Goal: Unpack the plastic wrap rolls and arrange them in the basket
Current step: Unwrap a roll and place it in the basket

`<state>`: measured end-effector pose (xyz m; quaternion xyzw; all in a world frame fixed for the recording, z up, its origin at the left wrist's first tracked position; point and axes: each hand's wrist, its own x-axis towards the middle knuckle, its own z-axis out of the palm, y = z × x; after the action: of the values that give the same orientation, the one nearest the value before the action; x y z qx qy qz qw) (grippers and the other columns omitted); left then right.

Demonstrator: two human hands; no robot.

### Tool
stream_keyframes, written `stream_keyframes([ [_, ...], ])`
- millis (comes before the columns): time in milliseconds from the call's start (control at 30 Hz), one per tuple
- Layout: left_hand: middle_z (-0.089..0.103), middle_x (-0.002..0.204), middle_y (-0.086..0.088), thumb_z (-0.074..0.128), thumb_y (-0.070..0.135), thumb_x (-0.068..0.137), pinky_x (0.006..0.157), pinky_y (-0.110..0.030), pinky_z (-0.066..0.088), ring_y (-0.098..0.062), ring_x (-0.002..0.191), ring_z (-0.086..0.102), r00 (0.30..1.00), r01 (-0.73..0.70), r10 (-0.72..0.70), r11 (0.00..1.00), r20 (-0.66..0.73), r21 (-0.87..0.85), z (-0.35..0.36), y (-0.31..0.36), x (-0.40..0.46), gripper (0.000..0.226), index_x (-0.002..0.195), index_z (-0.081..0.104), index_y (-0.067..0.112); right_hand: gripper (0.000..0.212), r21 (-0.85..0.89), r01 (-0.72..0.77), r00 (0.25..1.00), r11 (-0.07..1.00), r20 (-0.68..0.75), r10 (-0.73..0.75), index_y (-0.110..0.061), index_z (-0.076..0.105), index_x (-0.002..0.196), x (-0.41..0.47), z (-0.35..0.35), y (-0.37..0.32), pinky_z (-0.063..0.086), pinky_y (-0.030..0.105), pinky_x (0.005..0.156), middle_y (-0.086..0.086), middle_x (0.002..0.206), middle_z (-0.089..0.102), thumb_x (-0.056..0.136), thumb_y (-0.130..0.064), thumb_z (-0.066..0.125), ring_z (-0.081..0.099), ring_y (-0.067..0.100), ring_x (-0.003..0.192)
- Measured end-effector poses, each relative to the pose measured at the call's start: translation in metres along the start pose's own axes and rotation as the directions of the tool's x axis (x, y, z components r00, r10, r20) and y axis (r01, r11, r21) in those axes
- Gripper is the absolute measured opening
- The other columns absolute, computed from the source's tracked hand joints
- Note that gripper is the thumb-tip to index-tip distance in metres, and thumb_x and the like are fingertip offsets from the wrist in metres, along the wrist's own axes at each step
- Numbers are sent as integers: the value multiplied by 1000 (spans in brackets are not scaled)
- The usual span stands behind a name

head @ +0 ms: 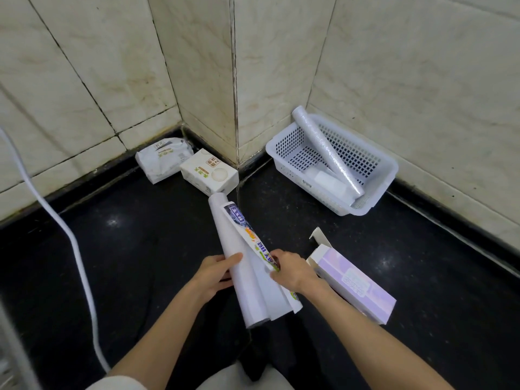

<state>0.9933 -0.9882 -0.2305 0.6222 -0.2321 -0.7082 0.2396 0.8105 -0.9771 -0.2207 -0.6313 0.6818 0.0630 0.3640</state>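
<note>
My left hand (215, 273) grips a long white plastic wrap roll (235, 249) held above the dark floor, its far end pointing toward the wall corner. My right hand (291, 270) pinches the printed paper label (250, 235) that wraps the roll, partly peeled off its right side. A white perforated basket (281, 142) stands at the wall on the right. Inside it a clear-wrapped roll (323, 147) leans diagonally over the rim, with a shorter white roll (327, 180) lying beneath it.
An opened purple and white box (357, 282) lies on the floor right of my hands. A white carton (209, 171) and a white packet (161, 159) sit in the corner. A white cable (73, 243) curves along the left. Tiled walls enclose the corner.
</note>
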Motion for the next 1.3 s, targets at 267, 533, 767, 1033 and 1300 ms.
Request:
stream_keyframes([
  [267,60,116,-8,70,22,78,75,-31,54,-22,104,61,983,-162,162,987,85,0,-14,0,-9,53,124,48,10,30,-86,-182,880,980,-459,123,-12,60,105,-16,-51,43,44,33,68,14,100,68,85,-5,39,63,35,91],
  [533,56,115,-5,65,22,82,78,-30,52,-19,104,59,954,-272,260,960,151,63,36,23,-20,47,124,45,13,33,-94,-422,679,902,-692,245,-15,67,104,-53,-102,118,42,36,76,14,100,66,85,-3,42,59,35,93],
  [767,50,128,-14,63,16,83,99,-46,46,-27,115,53,940,-301,275,947,201,113,65,33,-30,57,133,38,6,37,80,-427,777,901,-477,410,-16,54,126,-67,-88,138,42,42,95,16,126,54,91,-13,45,51,35,115],
  [1033,61,118,-5,70,24,78,91,-37,52,-17,107,61,861,-481,401,841,311,248,92,55,-40,52,125,51,14,21,563,211,913,799,-406,45,-19,68,104,-76,-99,64,46,21,83,-4,105,69,88,-29,58,62,9,91],
  [1300,71,109,-5,67,18,80,81,-27,56,-20,103,66,732,-564,518,825,443,-32,123,103,-35,33,112,63,9,36,633,344,905,694,-421,-65,-29,59,112,-72,-139,36,48,31,88,-3,102,62,78,-26,70,57,15,90],
])
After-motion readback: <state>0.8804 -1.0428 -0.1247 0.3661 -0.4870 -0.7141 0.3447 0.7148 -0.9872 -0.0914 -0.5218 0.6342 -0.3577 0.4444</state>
